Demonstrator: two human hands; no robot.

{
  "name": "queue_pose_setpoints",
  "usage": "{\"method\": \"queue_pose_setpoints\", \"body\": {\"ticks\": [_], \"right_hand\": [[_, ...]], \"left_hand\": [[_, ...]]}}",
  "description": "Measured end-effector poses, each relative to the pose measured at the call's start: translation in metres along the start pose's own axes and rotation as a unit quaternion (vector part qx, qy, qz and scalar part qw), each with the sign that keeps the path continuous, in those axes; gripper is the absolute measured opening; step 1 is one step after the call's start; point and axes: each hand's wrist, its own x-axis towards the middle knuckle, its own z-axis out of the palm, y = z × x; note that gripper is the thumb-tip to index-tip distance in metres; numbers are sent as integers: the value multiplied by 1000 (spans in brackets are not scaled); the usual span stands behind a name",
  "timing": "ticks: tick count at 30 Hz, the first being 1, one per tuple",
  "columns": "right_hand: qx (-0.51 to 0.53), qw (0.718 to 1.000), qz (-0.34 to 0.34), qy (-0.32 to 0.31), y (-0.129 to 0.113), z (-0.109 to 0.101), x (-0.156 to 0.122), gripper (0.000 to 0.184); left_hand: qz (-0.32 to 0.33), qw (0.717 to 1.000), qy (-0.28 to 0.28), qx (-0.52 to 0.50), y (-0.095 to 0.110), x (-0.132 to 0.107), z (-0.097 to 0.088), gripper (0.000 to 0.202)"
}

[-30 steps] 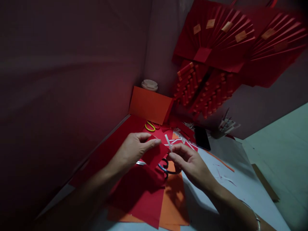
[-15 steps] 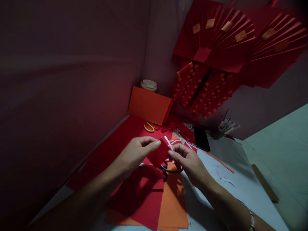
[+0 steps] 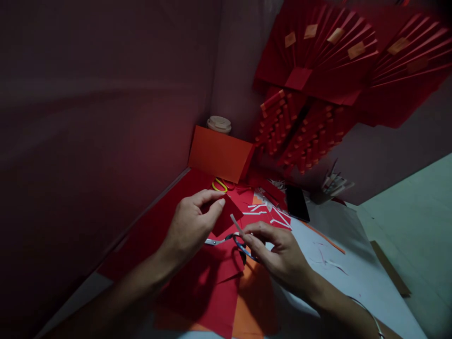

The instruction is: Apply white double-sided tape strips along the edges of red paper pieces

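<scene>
A small dark red paper piece [image 3: 228, 217] is pinched between the thumb and fingers of my left hand [image 3: 194, 219]. My right hand [image 3: 278, 247] grips a narrow white strip [image 3: 236, 223] whose free end points up towards that paper; the two do not touch. Under my hands lie scissors [image 3: 212, 242], partly hidden. A blue ring [image 3: 242, 246] shows beside my right fingers; I cannot tell whether it belongs to the scissors. Beneath them are a red sheet [image 3: 208, 301] and orange sheets [image 3: 252, 301].
Behind my hands are yellow-handled scissors [image 3: 219, 185], a folded orange card [image 3: 221, 153] and a lidded cup [image 3: 219, 124]. Red pieces with white strips [image 3: 256, 213], a phone [image 3: 297, 203] and a pen holder [image 3: 326, 188] lie to the right. Red paper fans [image 3: 328, 52] hang above.
My left hand has drawn slightly left and up with the red paper. My right hand has shifted down, and the white strip is now separate from the paper.
</scene>
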Motion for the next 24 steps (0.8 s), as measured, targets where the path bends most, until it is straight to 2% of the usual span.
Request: {"method": "queue_pose_setpoints", "body": {"ticks": [4, 11, 20, 24], "right_hand": [[16, 999, 3, 29, 1, 2, 1, 13], [24, 999, 7, 42, 6, 0, 4, 13], [33, 999, 12, 38, 6, 0, 5, 11], [41, 998, 31, 35, 6, -1, 5, 13]], "left_hand": [[42, 997, -65, 23, 5, -6, 3, 21], [43, 991, -124, -24, 12, -10, 0, 21], [4, 988, -148, -41, 12, -11, -1, 22], [8, 987, -157, -41, 12, -12, -2, 21]]}}
